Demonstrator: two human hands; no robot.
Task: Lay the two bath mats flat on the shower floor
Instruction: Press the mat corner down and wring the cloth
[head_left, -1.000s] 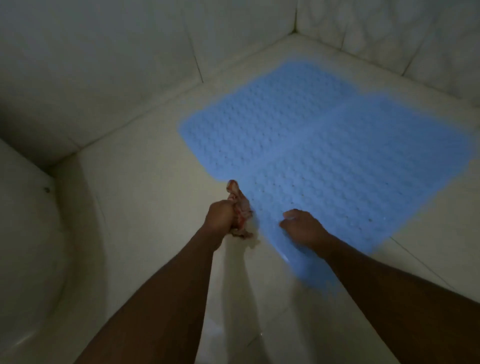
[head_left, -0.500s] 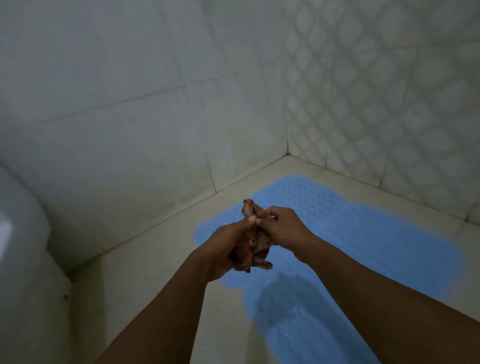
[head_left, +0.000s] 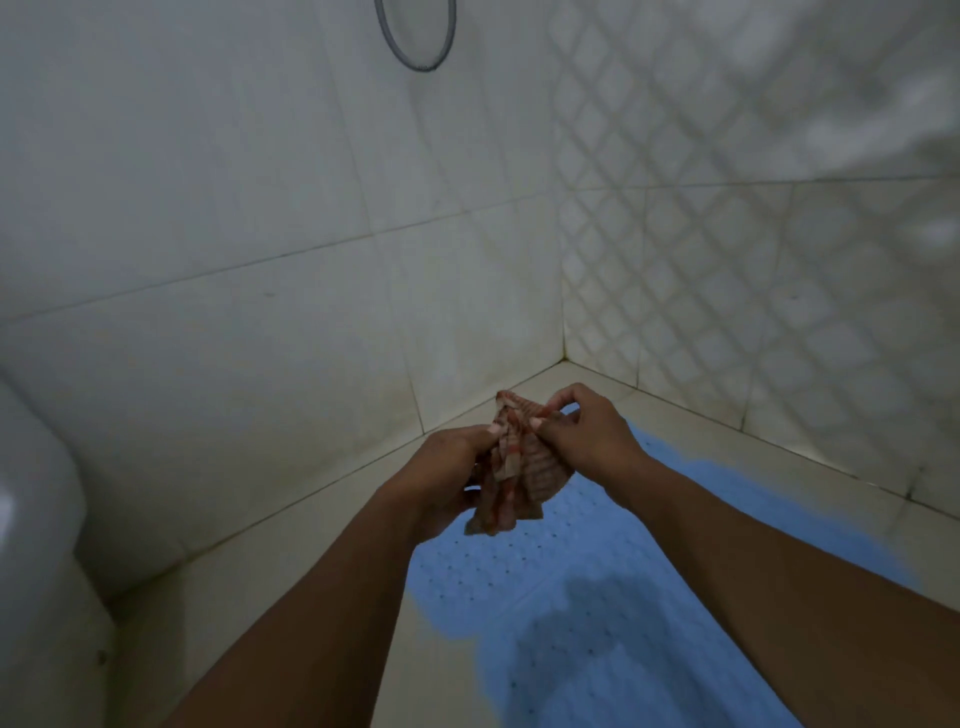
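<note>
Two blue perforated bath mats lie flat side by side on the pale shower floor: the far mat toward the corner, the near mat below my arms. Both hands are raised above them. My left hand and my right hand hold a crumpled red-and-tan striped cloth between them, pinching its upper edge. My arms hide parts of both mats.
Plain tiled wall on the left and a diamond-patterned tiled wall on the right meet in the corner. A grey shower hose loop hangs at the top. A white toilet stands at the left edge.
My hands rose from the floor. My right hand left the near mat's edge and joined the left on the cloth. The view tilted upward toward the walls.
</note>
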